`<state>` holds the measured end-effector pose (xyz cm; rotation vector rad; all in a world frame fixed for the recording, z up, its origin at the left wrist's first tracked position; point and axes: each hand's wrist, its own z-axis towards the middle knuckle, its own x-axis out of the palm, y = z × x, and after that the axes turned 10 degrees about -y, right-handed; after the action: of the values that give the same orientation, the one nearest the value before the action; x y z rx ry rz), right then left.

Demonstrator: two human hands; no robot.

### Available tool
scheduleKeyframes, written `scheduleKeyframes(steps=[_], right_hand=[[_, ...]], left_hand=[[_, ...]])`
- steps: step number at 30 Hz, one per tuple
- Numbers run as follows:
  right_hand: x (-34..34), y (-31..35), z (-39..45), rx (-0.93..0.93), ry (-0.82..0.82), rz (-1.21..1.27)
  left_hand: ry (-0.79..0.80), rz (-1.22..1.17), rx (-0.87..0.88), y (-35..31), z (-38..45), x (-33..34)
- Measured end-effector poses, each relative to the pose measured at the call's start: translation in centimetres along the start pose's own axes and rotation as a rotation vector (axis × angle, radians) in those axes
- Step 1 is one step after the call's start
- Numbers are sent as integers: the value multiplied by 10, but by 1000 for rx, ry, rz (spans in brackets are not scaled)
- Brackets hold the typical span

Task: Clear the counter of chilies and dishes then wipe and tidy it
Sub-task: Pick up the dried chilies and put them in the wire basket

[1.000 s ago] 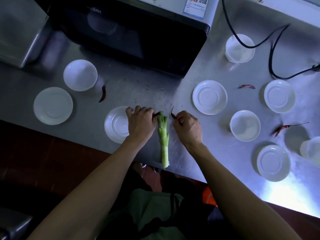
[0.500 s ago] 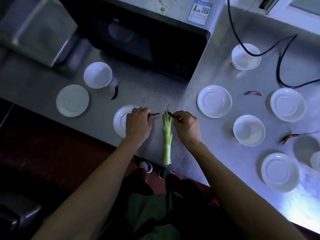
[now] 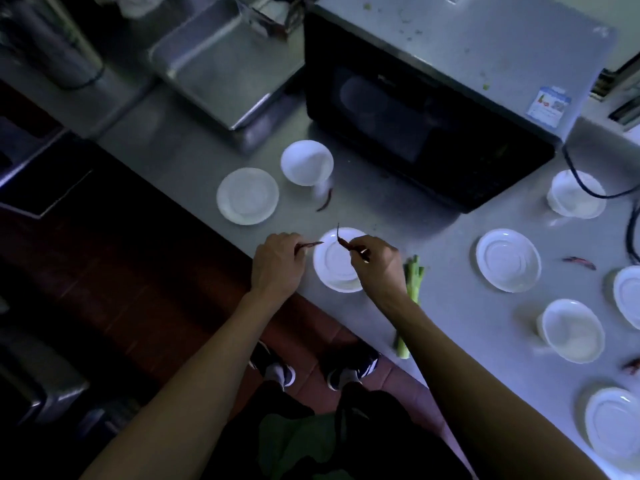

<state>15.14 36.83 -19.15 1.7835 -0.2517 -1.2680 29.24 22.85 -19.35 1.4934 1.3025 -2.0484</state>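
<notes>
1. Both hands are busy. The left hand (image 3: 277,265) has its fingers curled round a dried chili (image 3: 311,244) whose tip pokes out to the right. The right hand (image 3: 375,263) pinches a second chili (image 3: 341,239) between thumb and fingers, stem pointing up and away.

2. Both chilies hang over the near saucer (image 3: 334,271), which sits at the counter (image 3: 433,244) edge directly between the two hands. The left one lies roughly crosswise over the saucer's left rim; the right one stands nearly upright above its far rim. Neither touches the saucer, as far as I can tell.

3. My guess is that the saucer is the collecting dish, so letting go calls for almost no travel from either hand.

4. Chilies not yet picked up: one (image 3: 325,199) just beyond the saucer, below the small bowl (image 3: 306,162), lying slantwise and about equally near both hands; another (image 3: 580,262) far right between saucers, nearer the right arm; a third (image 3: 632,366) shows at the right edge.

5. A green stalk (image 3: 414,282) lies just right of the right wrist, long axis pointing away from the person.

6. The microwave (image 3: 415,116) carries a blue and white sticker (image 3: 549,106) on its top corner, and faint lettering above its door; both are too blurred to read.
</notes>
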Motion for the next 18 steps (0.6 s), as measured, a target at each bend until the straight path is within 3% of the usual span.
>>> scheduleKeyframes(steps=[9, 18], right_hand=[[95, 130, -6, -199, 14, -2], [172, 242, -8, -412, 128, -25]], left_hand=[[-166, -69, -99, 131, 19, -101], [-332, -67, -206, 223, 21, -184]])
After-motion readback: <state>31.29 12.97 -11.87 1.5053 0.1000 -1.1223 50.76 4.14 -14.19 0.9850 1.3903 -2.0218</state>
